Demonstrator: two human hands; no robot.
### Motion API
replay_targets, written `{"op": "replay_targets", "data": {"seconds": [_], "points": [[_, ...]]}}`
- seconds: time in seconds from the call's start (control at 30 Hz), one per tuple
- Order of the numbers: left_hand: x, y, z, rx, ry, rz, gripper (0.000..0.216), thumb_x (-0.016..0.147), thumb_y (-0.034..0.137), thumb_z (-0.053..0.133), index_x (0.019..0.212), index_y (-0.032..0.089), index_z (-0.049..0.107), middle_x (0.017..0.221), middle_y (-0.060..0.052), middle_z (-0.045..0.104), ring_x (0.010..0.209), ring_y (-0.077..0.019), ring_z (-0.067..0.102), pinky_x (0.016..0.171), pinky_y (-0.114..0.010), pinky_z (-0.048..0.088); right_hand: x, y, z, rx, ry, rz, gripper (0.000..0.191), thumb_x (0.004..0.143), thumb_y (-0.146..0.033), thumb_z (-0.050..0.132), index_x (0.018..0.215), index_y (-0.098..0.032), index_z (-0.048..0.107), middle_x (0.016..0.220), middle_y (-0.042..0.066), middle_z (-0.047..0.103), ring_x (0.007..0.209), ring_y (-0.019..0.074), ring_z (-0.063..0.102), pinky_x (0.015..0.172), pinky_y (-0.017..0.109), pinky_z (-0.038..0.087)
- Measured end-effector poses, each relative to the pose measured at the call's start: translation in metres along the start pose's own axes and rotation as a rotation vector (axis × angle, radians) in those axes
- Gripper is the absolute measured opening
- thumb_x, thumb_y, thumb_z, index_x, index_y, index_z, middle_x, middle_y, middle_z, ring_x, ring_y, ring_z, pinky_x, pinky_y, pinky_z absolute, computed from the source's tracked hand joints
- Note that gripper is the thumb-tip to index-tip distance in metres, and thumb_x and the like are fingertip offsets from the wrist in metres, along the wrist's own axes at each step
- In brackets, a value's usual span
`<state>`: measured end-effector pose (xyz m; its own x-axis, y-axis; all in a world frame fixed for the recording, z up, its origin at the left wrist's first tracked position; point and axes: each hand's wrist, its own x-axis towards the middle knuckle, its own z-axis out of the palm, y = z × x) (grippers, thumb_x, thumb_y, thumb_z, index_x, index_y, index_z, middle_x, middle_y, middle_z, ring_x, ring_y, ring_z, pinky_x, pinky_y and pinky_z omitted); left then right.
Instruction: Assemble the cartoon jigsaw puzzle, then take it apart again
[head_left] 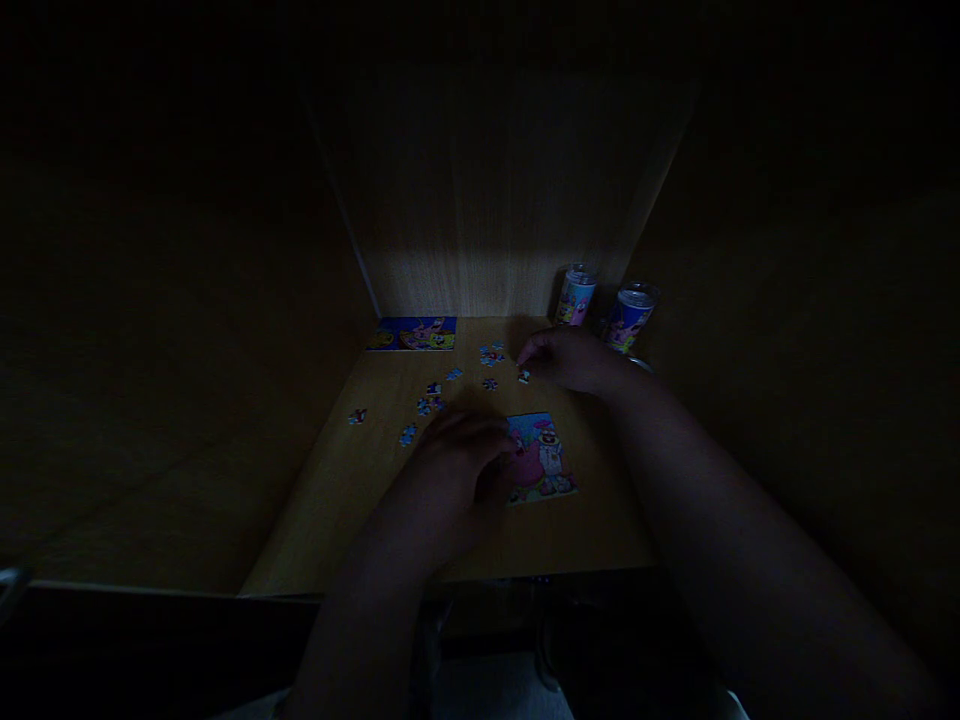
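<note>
— Dim wooden alcove, with light only on the back wall [495, 250] and a pale worktop [360, 500]. What lies on it?

— A part-built cartoon puzzle [546, 455] sits near the front edge, with loose pieces [430, 400] scattered behind it and to its left. One lone piece [523, 376] lies apart, just behind the puzzle.

— Where are the hands?

— The left hand [465, 455] rests curled over the puzzle's left edge and hides that part. Whether anything is held under its fingers cannot be told in the gloom. The right hand [570, 358] reaches forward with fingers drawn narrow, their tips just beside the lone piece. Whether they touch it cannot be told.

— Anything else?

— A blue picture card [412, 333] lies flat by the back wall on the left. Two printed canisters [576, 295] stand upright in the back right corner, just behind the right hand.
</note>
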<state>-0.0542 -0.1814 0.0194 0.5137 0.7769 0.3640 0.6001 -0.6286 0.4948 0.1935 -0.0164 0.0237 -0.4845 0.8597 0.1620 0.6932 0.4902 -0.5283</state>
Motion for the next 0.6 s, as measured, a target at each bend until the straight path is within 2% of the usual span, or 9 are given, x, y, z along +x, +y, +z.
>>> {"op": "replay_targets", "data": {"seconds": [0.13, 0.27, 0.47, 0.6], "points": [[0.0, 0.0, -0.001, -0.02, -0.004, 0.009, 0.021, 0.102, 0.011, 0.07, 0.117, 0.026, 0.077, 0.13, -0.005, 0.08, 0.128, -0.0278, 0.07, 0.12, -0.053, 0.053, 0.001, 0.002, 0.001, -0.057, 0.062, 0.011, 0.017, 0.098, -0.015, 0.073, 0.106, -0.023, 0.085, 0.11, 0.007, 0.086, 0.103, 0.025, 0.08, 0.098, 0.038, 0.059], [0.0, 0.001, -0.001, -0.026, -0.006, 0.014, 0.019, 0.103, 0.011, 0.069, 0.114, 0.025, 0.077, 0.131, -0.005, 0.079, 0.129, -0.0278, 0.069, 0.122, -0.054, 0.052, 0.003, 0.0, 0.004, -0.074, 0.102, -0.051, 0.022, 0.101, -0.013, 0.067, 0.113, -0.022, 0.084, 0.118, 0.01, 0.084, 0.111, 0.0252, 0.078, 0.102, 0.039, 0.058], [0.001, 0.001, 0.0, -0.038, 0.002, 0.022, 0.02, 0.102, 0.011, 0.071, 0.115, 0.025, 0.077, 0.128, -0.006, 0.079, 0.127, -0.0282, 0.07, 0.118, -0.053, 0.054, 0.009, -0.005, 0.013, -0.075, 0.114, -0.201, 0.028, 0.107, -0.015, 0.062, 0.121, -0.023, 0.084, 0.131, 0.009, 0.081, 0.131, 0.0237, 0.07, 0.12, 0.044, 0.051], [0.0, 0.002, -0.001, -0.031, 0.012, 0.026, 0.022, 0.102, 0.011, 0.07, 0.115, 0.026, 0.078, 0.126, -0.006, 0.08, 0.126, -0.0286, 0.071, 0.118, -0.053, 0.054, 0.012, -0.002, 0.02, -0.085, 0.073, -0.243, 0.03, 0.108, -0.017, 0.062, 0.125, -0.027, 0.084, 0.138, 0.007, 0.08, 0.135, 0.0221, 0.069, 0.124, 0.044, 0.049]]}}
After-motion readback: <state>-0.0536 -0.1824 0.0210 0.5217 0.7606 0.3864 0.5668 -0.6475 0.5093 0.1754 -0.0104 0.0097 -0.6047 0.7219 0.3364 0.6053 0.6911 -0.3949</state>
